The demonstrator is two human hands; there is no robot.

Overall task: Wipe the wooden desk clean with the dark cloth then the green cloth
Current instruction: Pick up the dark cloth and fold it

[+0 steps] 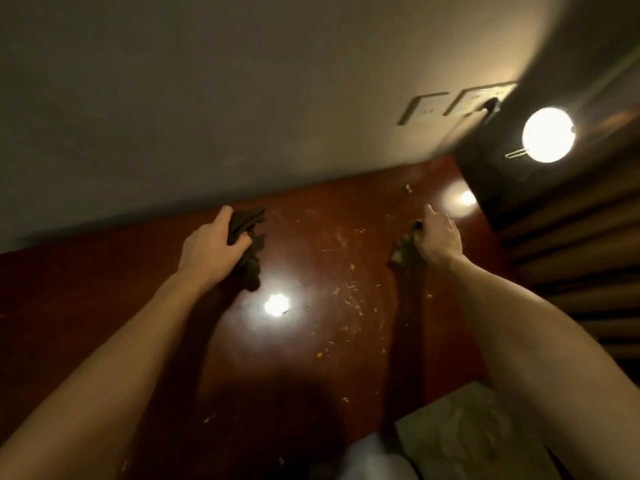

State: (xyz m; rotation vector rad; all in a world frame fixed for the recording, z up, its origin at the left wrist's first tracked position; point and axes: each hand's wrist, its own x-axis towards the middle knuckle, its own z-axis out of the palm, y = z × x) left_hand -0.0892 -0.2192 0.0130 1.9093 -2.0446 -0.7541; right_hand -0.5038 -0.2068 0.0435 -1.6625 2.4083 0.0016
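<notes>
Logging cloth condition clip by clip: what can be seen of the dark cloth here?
The dark cloth looks like soft blackish-brown fabric, bunched and crumpled rather than spread flat. The left hand grips its upper part, with the fingers curled round it, and a loose, creased end trails below the hand. It is over the far part of the wooden desk, close to the wall. The dim light hides whether the trailing end touches the wood, and any pattern or hem.

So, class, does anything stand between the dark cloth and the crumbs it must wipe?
Nothing visible. The left hand grips the dark cloth just left of the crumbs, with only bare desk between them.
</notes>
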